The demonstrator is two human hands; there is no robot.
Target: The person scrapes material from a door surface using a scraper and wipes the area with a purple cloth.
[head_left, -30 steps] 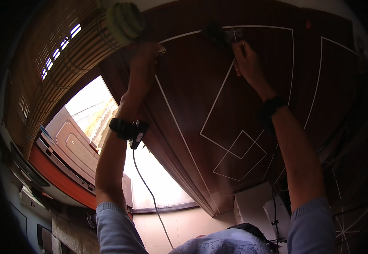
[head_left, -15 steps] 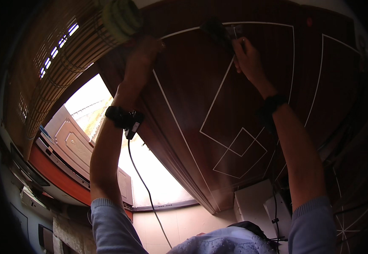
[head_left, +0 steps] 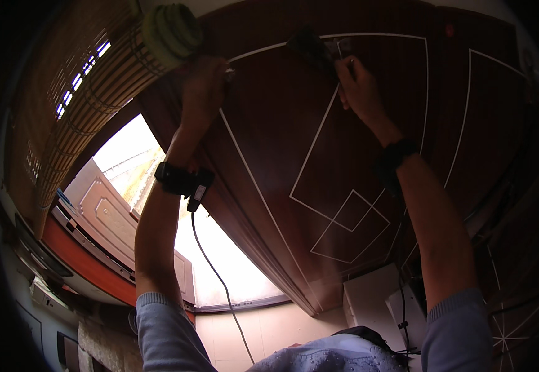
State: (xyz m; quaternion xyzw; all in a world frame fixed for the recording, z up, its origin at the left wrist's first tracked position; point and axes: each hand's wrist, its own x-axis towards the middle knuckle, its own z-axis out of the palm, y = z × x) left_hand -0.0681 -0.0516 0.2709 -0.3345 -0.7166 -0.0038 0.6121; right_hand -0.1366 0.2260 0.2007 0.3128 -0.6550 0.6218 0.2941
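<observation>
Both my arms reach up toward a dark wooden door panel (head_left: 263, 124) patterned with white lines. My right hand (head_left: 361, 93) is closed high on the panel, its fingers around the end of a dark elongated thing (head_left: 310, 49) whose kind is too dim to tell. Just above those fingers is a small metal fitting (head_left: 339, 44). My left hand (head_left: 204, 90) is raised beside the green-edged end (head_left: 171, 34) of a rolled bamboo blind (head_left: 96, 105). Its fingers look closed, with a small bright spot (head_left: 229, 73) at their tips; shadow hides what they hold.
A bright window opening (head_left: 220, 248) lies below my left arm, with a brown panelled door leaf (head_left: 105, 208) beside it. A black cable (head_left: 223, 285) hangs from my left wristband (head_left: 179, 180). A white box (head_left: 369, 291) stands low in front of the panel.
My left hand has moved slightly left and down. The right hand and the dark thing have shifted slightly left. The whole view has also shifted a little.
</observation>
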